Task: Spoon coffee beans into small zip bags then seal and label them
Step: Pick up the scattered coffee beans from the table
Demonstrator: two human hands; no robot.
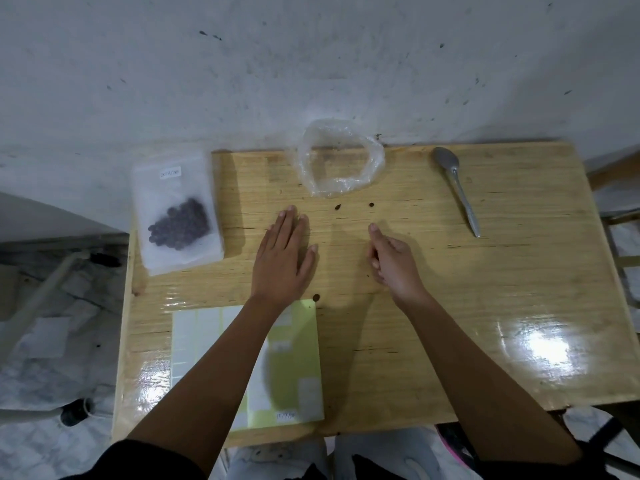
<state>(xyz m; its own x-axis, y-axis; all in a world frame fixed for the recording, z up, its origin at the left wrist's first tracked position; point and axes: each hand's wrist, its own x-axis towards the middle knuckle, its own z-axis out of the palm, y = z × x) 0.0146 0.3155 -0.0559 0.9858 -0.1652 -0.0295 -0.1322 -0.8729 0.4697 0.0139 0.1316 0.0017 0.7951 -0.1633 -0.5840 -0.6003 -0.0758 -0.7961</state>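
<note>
A filled zip bag (176, 192) lies at the upper left of the frame, at the left edge of the wooden desk (485, 306). It seems to rest on a stack of more clear bags. Dark coffee beans (181, 226) are heaped in its lower half, and a small written label (170, 173) sits near its top.

At the top centre, against the wall, an empty clear plastic bag (341, 157) stands rolled open. A metal spoon (453, 185) lies at the upper right, bowl away from the person, well apart from both hands. A few loose beans (337, 207) lie on the desk between the rolled bag and the hands.

The left hand (284, 251) rests palm down in the middle of the desk, its fingers (291, 223) straight and close together. The right hand (391, 258) is just right of it, forefinger out and the other fingers (375, 263) curled in. I cannot tell whether they pinch anything.

A yellow-green label sheet (298, 368) lies at the lower centre-left, partly under the left forearm.
</note>
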